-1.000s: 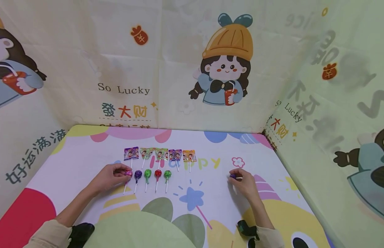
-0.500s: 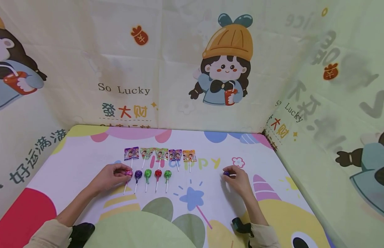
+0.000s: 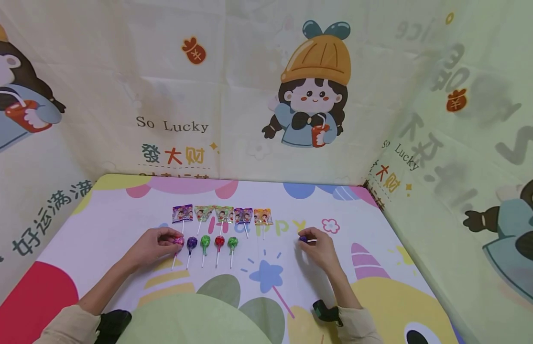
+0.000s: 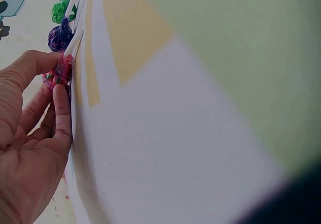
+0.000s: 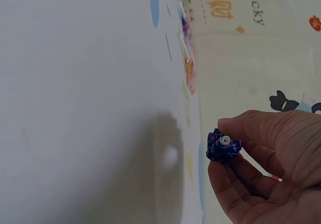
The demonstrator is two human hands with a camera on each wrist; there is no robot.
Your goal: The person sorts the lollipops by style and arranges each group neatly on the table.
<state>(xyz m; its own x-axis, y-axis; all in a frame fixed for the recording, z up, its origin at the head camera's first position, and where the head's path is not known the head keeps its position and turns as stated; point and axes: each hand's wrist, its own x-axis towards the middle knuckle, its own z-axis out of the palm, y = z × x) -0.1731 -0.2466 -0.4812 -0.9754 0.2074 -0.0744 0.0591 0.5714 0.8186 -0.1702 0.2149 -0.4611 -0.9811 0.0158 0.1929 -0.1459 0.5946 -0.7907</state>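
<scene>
At the left end of the front row lies a pink-wrapped lollipop [image 4: 61, 73], its round head pinched by my left hand [image 3: 151, 247] between thumb and fingers. To its right come a dark purple lollipop [image 3: 191, 243], a green lollipop [image 3: 205, 241], a red lollipop [image 3: 219, 241] and another green lollipop [image 3: 233, 242], sticks toward me. My right hand [image 3: 324, 253] holds a blue-purple lollipop [image 5: 220, 147] by its head, thumb against fingers. The right wrist view shows it above the table, a shadow underneath. Its stick is mostly hidden there.
Behind the front row lie flat-bagged lollipops: a purple one [image 3: 182, 213], two green, another purple, and an orange one [image 3: 263, 216] at the right end. The cartoon-printed table [image 3: 292, 200] meets printed cloth walls [image 3: 244, 95] at the back and sides.
My right hand has moved left across the table with the blue-purple lollipop, closer to the front row. The left hand stays at the pink lollipop.
</scene>
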